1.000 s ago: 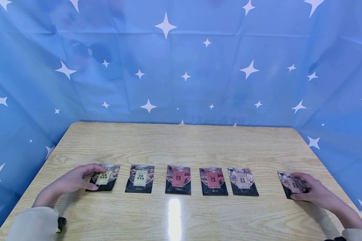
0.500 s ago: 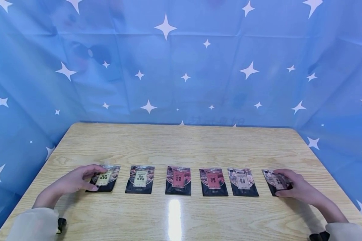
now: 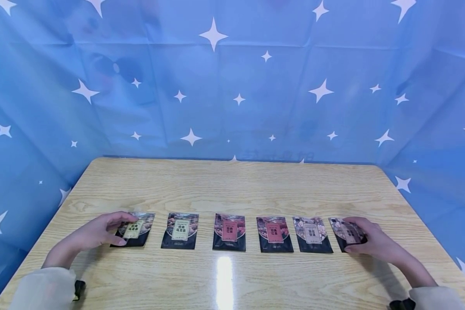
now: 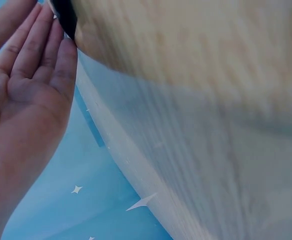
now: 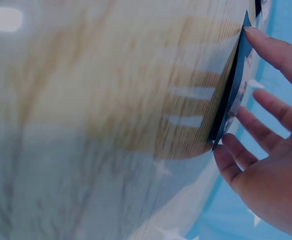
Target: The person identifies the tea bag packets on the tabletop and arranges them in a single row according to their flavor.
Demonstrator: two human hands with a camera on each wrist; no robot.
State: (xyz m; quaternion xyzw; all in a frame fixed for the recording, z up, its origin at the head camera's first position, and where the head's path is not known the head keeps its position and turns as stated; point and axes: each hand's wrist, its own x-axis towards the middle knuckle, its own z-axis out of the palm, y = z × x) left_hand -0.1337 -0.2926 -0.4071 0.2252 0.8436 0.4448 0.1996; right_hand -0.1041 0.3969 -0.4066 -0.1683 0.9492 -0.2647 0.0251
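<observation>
Six small dark tea sachets lie in a row across the table. At the left end, my left hand [image 3: 86, 233] holds a yellow-labelled tea sachet [image 3: 138, 231] between thumb and fingers. The left wrist view shows only a dark edge of that sachet [image 4: 66, 19] by the fingertips. At the right end, my right hand [image 3: 376, 242] grips a mauve-labelled tea sachet [image 3: 343, 232] by its edges. It stands slightly apart from a similar mauve sachet [image 3: 313, 234]. In the right wrist view the gripped sachet [image 5: 236, 82] is between thumb and fingers, slightly bowed off the table.
Between them lie a pale-green-labelled sachet [image 3: 180, 231] and two red-labelled sachets, one left [image 3: 229, 232] and one right [image 3: 275, 234]. The wood-grain table [image 3: 232, 185] reflects a bright light near its front. A blue star-patterned cloth [image 3: 232, 116] rises behind and beside it.
My right hand has slid the mauve-labelled tea sachet leftward, from near the table's right side to close beside its look-alike. The left hand and the other sachets stay in place.
</observation>
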